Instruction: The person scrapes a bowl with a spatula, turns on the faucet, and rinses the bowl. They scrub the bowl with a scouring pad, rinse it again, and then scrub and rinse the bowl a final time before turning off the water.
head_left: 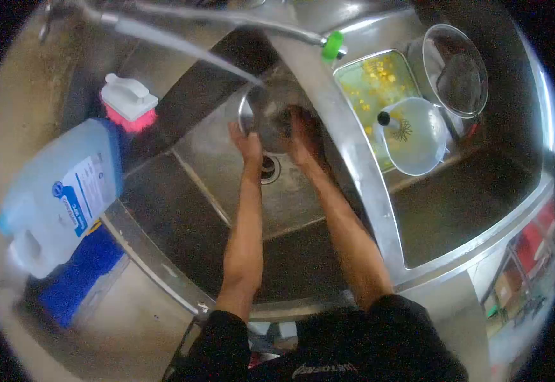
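Inside the left sink basin [210, 143] both my hands are at a round, shiny metal bowl [271, 105], blurred and partly in shadow. My left hand [247, 143] grips its left side, near the bright rim. On the opposite side my right hand [302, 137] is closed against the bowl, its fingertips dark and hard to make out. A water stream [191, 51] runs down from the upper left onto the bowl's far edge. Just below the bowl lies the round drain [268, 170].
Left of the basin are a pink-bristled scrub brush [128, 102], a large jug [67, 197] and a blue cloth [83, 274]. A green-banded metal tap [332, 46] crosses above the divider [370, 159]. The right basin holds a tray with yellow bits [379, 76], a whitish bowl [414, 149] and a round strainer [456, 70].
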Tool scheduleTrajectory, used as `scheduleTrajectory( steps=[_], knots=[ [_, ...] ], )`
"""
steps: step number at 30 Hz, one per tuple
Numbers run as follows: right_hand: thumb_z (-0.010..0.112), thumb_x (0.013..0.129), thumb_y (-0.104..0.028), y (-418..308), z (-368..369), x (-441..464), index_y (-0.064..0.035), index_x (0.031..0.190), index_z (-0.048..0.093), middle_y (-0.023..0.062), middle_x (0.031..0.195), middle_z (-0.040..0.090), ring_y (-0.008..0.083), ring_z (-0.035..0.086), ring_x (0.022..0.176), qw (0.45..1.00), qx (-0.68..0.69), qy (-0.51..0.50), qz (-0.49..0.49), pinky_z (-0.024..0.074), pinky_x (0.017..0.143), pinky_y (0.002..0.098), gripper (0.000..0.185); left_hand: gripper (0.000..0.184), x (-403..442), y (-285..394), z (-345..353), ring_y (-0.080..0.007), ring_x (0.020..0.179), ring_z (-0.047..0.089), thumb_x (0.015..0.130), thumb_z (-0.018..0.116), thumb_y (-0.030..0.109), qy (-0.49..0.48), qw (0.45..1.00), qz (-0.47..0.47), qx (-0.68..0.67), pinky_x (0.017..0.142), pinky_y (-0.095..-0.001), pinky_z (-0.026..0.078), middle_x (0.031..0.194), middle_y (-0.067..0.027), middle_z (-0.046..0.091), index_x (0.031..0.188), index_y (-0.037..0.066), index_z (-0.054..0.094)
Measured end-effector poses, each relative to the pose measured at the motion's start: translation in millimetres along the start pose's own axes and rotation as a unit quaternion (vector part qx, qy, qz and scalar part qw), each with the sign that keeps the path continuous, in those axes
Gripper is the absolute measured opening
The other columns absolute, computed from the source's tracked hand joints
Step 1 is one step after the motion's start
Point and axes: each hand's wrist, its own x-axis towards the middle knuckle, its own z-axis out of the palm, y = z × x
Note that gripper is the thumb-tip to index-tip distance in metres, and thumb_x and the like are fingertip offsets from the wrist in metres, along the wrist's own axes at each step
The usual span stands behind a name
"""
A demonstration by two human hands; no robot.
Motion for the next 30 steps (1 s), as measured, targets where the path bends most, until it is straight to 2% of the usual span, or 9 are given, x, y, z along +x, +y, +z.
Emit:
scheduleTrajectory(
  steps=[2,5,7,13,20,22,25,27,30],
  knots=[
    [0.048,0.097,-0.024,19.4,14.6,27.3,-0.0025,0.131,0.042,0.0171,0.119,0.054,0.0335,0.053,0.113,0.976,0.1,-0.064,0.185,0.0414,0.098,0.0399,0.041,0.047,9.0,23.3,1.2,-0.0246,0.106,0.053,0.084,0.06,0.007,-0.042,0.988,-0.08,-0.126,0.089,-0.0383,0.046,0.117,-0.0151,0.055,0.129,0.003,0.048],
    [0.042,0.099,-0.024,46.5,27.0,48.2,-0.0007,0.128,0.052,0.02,0.12,0.057,0.0361,0.057,0.107,0.895,-0.429,-0.095,-0.079,0.0461,0.091,0.0437,0.038,0.055,18.1,48.6,-8.6,-0.0262,0.102,0.057,0.08,0.064,0.002,-0.108,0.951,-0.182,-0.223,0.085,-0.0393,0.048,0.113,-0.017,0.06,0.133,0.004,0.047],
    [0.046,0.096,-0.022,62.8,45.7,46.1,-0.001,0.126,0.054,0.0203,0.12,0.057,0.0366,0.058,0.106,0.865,-0.473,-0.143,-0.089,0.0463,0.091,0.045,0.037,0.056,13.4,35.0,-5.9,-0.0266,0.098,0.059,0.078,0.065,0.0,-0.129,0.947,-0.219,-0.198,0.084,-0.0398,0.048,0.109,-0.0177,0.062,0.131,0.004,0.048],
    [0.057,0.086,-0.012,94.0,65.0,57.8,-0.0015,0.116,0.061,0.0222,0.122,0.056,0.0385,0.059,0.105,0.687,-0.682,-0.229,-0.097,0.0481,0.087,0.0548,0.032,0.048,4.9,36.5,1.4,-0.0381,0.078,0.061,0.08,0.059,-0.006,0.022,0.993,-0.07,-0.09,0.069,-0.0424,0.048,0.088,-0.0224,0.063,0.127,-0.006,0.047],
    [0.051,0.089,-0.011,79.7,47.9,56.6,-0.0024,0.125,0.055,0.0212,0.12,0.058,0.039,0.054,0.114,0.689,-0.68,-0.239,-0.072,0.0471,0.09,0.0528,0.037,0.036,0.9,35.0,8.2,-0.0399,0.077,0.061,0.085,0.058,-0.002,0.098,0.992,-0.036,-0.072,0.065,-0.0453,0.048,0.086,-0.0232,0.062,0.119,-0.009,0.05],
    [0.049,0.09,-0.011,50.3,38.1,84.4,-0.0026,0.127,0.054,0.021,0.119,0.058,0.0392,0.053,0.116,0.665,-0.681,-0.306,0.002,0.0468,0.091,0.0523,0.038,0.044,-0.4,43.2,7.8,-0.0382,0.078,0.062,0.083,0.06,-0.002,0.007,0.911,-0.288,-0.295,0.065,-0.0464,0.048,0.088,-0.0234,0.062,0.124,-0.008,0.049],
    [0.047,0.091,-0.011,141.8,16.7,71.4,-0.0006,0.123,0.055,0.023,0.112,0.061,0.0383,0.058,0.11,0.478,-0.75,-0.027,-0.456,0.0491,0.088,0.0508,0.034,0.048,1.4,31.6,15.9,-0.0352,0.08,0.063,0.081,0.062,-0.002,0.081,0.991,-0.088,-0.055,0.065,-0.0445,0.049,0.092,-0.0222,0.063,0.126,-0.004,0.049],
    [0.047,0.092,-0.012,105.7,31.1,59.0,-0.0007,0.122,0.055,0.0222,0.111,0.062,0.0375,0.058,0.107,0.69,-0.673,-0.173,-0.204,0.0489,0.088,0.0501,0.034,0.051,3.1,43.3,-4.8,-0.0359,0.082,0.063,0.079,0.063,-0.001,0.006,0.983,-0.158,-0.097,0.067,-0.0452,0.049,0.095,-0.0223,0.063,0.128,-0.003,0.048],
    [0.047,0.094,-0.014,80.3,21.2,95.1,-0.0008,0.122,0.056,0.0211,0.109,0.062,0.0362,0.059,0.103,0.75,-0.607,-0.21,-0.159,0.0486,0.087,0.0492,0.032,0.05,7.4,42.9,-3.6,-0.0383,0.082,0.062,0.082,0.062,0.007,-0.026,0.965,-0.201,-0.165,0.07,-0.0485,0.049,0.093,-0.0229,0.064,0.13,-0.002,0.048]
  ],
)
